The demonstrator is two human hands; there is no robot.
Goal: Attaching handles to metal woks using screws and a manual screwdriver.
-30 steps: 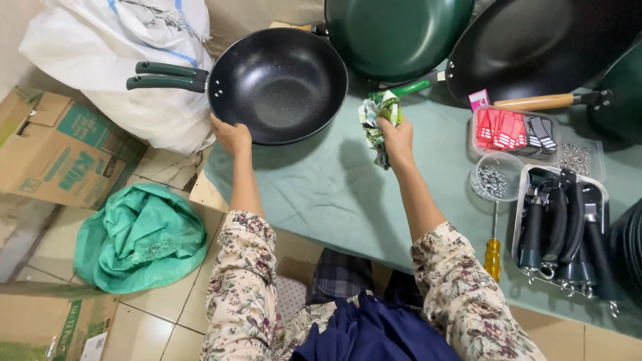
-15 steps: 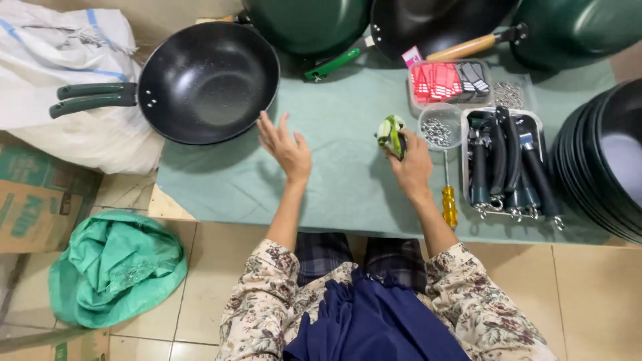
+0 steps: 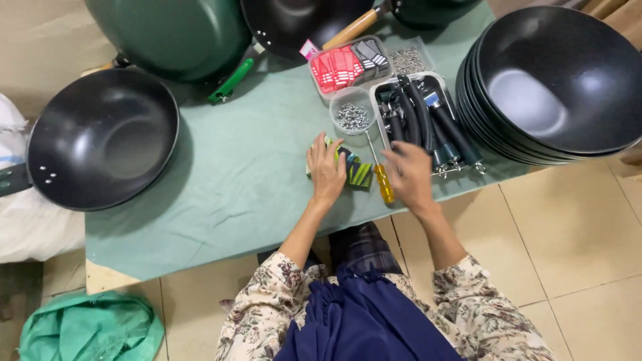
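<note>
Green packet [image 3: 358, 172] under left hand [image 3: 326, 170], flat.

Yellow-handled screwdriver [image 3: 383, 181] — green-striped, perhaps, packet [image 3: 358, 172]

Bare cloth [image 3: 234, 167] left open; tray [image 3: 384, 127], stacked woks [image 3: 555, 87] crowd right.

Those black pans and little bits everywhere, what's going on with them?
A person sits at a table covered in a green cloth. Their left hand presses on a small bundle of green and dark pieces. Their right hand rests next to a yellow-handled screwdriver, at the edge of a tray of black handles. A small cup of screws stands close by. One black wok sits to the left, and a stack of woks waits on the right.
</note>
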